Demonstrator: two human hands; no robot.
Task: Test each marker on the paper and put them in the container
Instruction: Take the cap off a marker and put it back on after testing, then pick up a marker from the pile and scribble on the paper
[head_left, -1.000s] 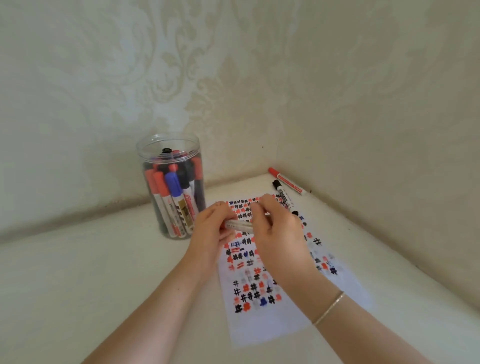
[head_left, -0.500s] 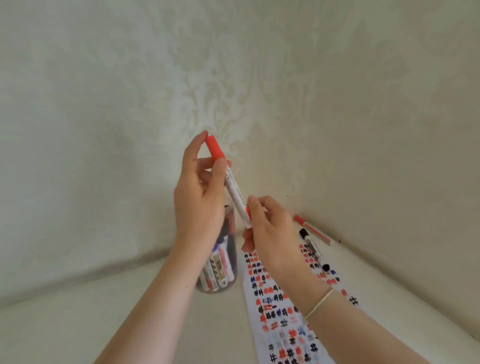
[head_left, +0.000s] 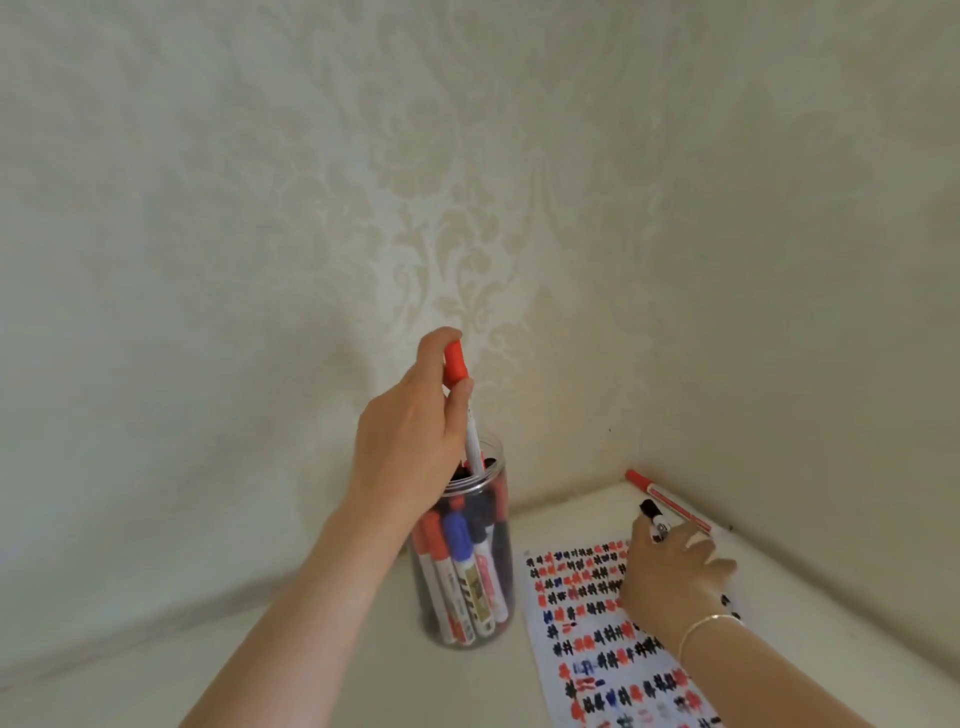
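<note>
My left fingers (head_left: 457, 402) are curled round the upper end of a red-capped marker (head_left: 462, 405), pinching it just below the cap, so my left hand (head_left: 410, 441) holds it nearly upright with its lower end dipping into the mouth of the clear container (head_left: 493, 525). The container stands on the desk (head_left: 260, 670) and is packed with red, blue and black markers standing on end.

My right fingers (head_left: 698, 543) are bent down over a black marker (head_left: 653, 517) lying beyond the top edge of the paper; I can see them touching it, but I cannot tell whether they have closed round it. My right hand (head_left: 670, 577) rests above the upper part of the paper (head_left: 582, 649), a thin bracelet (head_left: 701, 623) on its wrist.

The paper lies flat just right of the container, covered in rows of small red, black and blue test marks. A red marker (head_left: 670, 501) lies just beyond the black one, close to the wall (head_left: 779, 260) in the corner.
</note>
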